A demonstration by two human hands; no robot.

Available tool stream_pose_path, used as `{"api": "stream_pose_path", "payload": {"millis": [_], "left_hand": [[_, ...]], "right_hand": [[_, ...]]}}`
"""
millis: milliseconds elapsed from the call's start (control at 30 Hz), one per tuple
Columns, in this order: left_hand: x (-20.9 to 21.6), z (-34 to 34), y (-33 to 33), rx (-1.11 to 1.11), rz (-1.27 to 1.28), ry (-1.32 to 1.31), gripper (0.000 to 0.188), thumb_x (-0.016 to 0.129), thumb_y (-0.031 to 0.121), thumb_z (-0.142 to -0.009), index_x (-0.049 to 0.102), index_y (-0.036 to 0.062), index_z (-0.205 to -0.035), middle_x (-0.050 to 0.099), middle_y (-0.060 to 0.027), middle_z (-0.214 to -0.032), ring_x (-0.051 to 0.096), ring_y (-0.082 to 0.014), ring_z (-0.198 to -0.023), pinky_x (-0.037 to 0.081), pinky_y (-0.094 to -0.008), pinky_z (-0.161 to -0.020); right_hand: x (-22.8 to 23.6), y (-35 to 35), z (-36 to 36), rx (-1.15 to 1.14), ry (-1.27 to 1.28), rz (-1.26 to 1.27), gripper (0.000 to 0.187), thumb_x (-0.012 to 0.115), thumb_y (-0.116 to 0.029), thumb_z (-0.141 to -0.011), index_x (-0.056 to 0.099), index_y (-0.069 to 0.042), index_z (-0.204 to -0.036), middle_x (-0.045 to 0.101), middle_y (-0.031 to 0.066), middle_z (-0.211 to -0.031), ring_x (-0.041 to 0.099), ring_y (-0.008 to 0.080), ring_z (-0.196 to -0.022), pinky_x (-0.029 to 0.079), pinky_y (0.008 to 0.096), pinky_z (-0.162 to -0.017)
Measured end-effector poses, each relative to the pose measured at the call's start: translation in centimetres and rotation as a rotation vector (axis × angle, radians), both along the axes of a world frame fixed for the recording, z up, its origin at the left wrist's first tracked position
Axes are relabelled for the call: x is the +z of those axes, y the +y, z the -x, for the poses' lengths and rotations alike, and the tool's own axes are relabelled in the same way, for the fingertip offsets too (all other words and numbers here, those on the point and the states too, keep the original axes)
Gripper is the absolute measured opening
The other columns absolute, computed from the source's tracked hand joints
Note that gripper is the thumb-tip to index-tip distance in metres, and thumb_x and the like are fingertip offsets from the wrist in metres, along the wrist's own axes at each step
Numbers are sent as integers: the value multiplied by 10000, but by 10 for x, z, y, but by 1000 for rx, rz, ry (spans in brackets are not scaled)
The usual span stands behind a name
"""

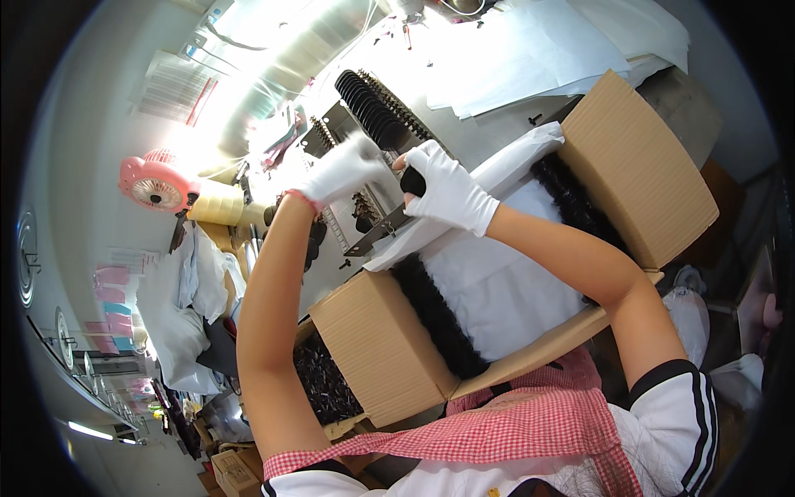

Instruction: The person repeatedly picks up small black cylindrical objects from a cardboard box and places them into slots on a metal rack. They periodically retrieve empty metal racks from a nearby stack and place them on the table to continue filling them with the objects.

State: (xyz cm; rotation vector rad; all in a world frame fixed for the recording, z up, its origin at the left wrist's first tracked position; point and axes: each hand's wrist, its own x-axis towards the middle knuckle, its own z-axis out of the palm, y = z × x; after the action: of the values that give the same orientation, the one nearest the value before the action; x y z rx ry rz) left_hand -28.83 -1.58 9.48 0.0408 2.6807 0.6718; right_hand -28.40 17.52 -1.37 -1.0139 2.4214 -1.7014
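Note:
My right hand, in a white glove with bare fingertips, is closed around a small black rounded piece; its exact kind does not show. Beside it on the left, my gloved left hand is smeared by motion, and its fingers cannot be made out. Both hands are above the near side of a metal rack that holds a row of black discs and rows of small brownish parts. Below them, an open cardboard box has white sheeting inside, between two rows of black pieces.
White paper sheets cover the bench's far right. A small black part lies on the metal top. At the left stand a pink fan and yellow rolls. Many dark pieces fill a container left of the box.

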Motion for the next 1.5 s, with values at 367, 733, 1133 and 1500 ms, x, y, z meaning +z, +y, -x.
{"api": "stream_pose_path", "payload": {"millis": [367,733,1133,1500], "left_hand": [[-67,82,-16,183,196,301,808,821,445,-729,510,-130,-1204,660,-286,-1119,666,-323,-1060,514,-369,-931],[-64,91,33,436,112,132,331,593,89,-860,478,-25,-1148,658,-267,-928,709,-369,-854,560,-470,-723],[-33,-19,16,102,162,216,394,506,216,-888,548,-12,-1205,673,-165,-876,675,-287,-754,552,-399,-722],[27,47,-41,19,-106,-265,373,584,338,-926,669,33,-1122,670,-78,-1088,655,-216,-997,493,-359,-941]], "right_hand": [[-17,-10,29,130,375,-177,393,745,-167,-736,548,-42,-1052,577,146,-971,617,317,-956,512,410,-871],[-19,-4,35,138,281,-120,457,755,-202,-764,547,-37,-1136,610,171,-1061,621,338,-1028,512,416,-921],[8,-28,21,176,44,139,848,891,-261,-652,485,-18,-1355,462,265,-1332,396,386,-1342,436,410,-1087],[-4,-54,49,-48,165,-87,480,770,-196,-766,576,-78,-1189,554,205,-1168,582,354,-1105,512,404,-950]]}}
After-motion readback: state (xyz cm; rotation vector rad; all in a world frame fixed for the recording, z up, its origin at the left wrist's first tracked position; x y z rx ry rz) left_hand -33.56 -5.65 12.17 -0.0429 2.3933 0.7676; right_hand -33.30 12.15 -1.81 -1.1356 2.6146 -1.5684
